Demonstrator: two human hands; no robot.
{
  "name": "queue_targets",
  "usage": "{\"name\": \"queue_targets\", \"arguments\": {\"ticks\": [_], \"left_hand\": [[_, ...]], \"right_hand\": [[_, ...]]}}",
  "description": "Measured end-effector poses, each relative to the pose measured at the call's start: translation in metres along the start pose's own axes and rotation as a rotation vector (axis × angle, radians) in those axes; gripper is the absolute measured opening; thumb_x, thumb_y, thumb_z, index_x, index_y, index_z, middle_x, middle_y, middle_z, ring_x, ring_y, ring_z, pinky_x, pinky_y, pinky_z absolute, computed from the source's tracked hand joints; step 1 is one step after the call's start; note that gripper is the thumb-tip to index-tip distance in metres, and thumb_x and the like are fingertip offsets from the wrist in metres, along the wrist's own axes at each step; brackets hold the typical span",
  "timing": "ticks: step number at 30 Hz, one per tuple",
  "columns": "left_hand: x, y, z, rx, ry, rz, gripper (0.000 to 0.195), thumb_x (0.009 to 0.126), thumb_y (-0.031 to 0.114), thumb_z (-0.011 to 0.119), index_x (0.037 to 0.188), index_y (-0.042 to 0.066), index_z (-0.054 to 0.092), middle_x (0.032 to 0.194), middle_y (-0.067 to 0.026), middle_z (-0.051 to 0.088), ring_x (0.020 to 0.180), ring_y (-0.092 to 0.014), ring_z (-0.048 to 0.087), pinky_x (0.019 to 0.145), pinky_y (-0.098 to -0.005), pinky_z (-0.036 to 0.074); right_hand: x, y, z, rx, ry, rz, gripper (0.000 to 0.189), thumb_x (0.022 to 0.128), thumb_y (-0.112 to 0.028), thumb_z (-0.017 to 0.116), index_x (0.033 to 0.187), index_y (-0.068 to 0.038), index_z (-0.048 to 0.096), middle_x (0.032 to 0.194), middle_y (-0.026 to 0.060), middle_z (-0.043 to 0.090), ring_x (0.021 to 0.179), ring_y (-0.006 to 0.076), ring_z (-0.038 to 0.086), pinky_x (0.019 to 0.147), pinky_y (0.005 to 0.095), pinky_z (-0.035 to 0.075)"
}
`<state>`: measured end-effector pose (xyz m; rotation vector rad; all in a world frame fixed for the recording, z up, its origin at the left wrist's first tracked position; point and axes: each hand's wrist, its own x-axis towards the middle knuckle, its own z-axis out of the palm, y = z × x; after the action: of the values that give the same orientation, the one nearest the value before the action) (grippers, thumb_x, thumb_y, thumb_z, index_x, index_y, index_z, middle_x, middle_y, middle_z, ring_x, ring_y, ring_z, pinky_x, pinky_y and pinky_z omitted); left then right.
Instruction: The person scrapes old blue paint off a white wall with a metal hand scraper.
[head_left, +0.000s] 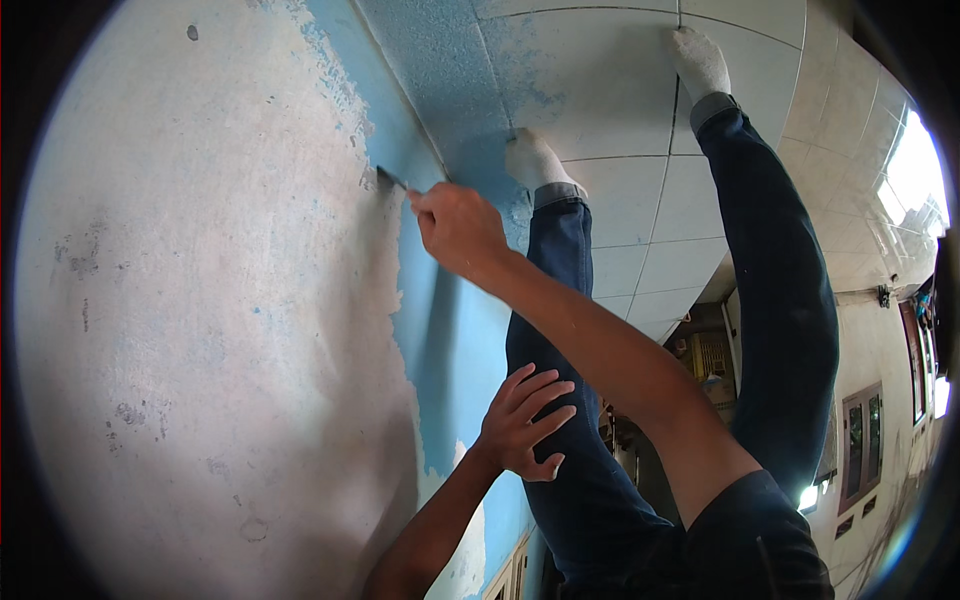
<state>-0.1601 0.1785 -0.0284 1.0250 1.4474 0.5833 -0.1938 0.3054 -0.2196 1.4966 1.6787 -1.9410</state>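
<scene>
My right hand (461, 225) holds a small scraper with a thin dark blade (391, 178), its handle mostly hidden in the fist. The blade touches the wall at the ragged edge between bare whitish plaster (225, 300) and light blue paint (427, 360). My left hand (529, 427) holds nothing; its fingers are spread over the leg of my dark blue jeans (559, 255), beside the wall. Whether its palm rests on the cloth I cannot tell.
White-socked feet (701, 64) stand on pale floor tiles (607, 82). Blue flakes and dust (457, 82) lie along the wall's foot. A yellow crate (709, 356) is behind my legs. A window (862, 442) is in the far wall at the right.
</scene>
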Motion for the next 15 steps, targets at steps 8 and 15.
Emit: {"name": "queue_targets", "arguments": {"ticks": [8, 15], "left_hand": [[-0.002, -0.002, 0.001, 0.009, 0.021, 0.007, 0.050, 0.083, 0.050, 0.056, 0.108, 0.010, 0.071, 0.130, -0.0158, 0.063, 0.125, -0.036, 0.057, 0.111, -0.0567, 0.037], [-0.001, -0.001, -0.001, 0.019, 0.013, -0.001, 0.050, 0.085, 0.051, 0.053, 0.110, 0.012, 0.071, 0.126, -0.0152, 0.066, 0.125, -0.035, 0.057, 0.111, -0.0557, 0.038]], "right_hand": [[-0.014, 0.012, 0.006, 0.001, -0.062, 0.056, 0.030, 0.099, -0.023, 0.056, 0.081, -0.005, 0.072, 0.084, 0.0160, 0.068, 0.077, 0.0409, 0.065, 0.067, 0.0492, 0.052], [-0.022, 0.017, 0.009, 0.011, -0.066, 0.063, 0.027, 0.099, -0.022, 0.056, 0.085, -0.005, 0.072, 0.087, 0.0149, 0.068, 0.077, 0.0395, 0.065, 0.067, 0.0491, 0.051]]}}
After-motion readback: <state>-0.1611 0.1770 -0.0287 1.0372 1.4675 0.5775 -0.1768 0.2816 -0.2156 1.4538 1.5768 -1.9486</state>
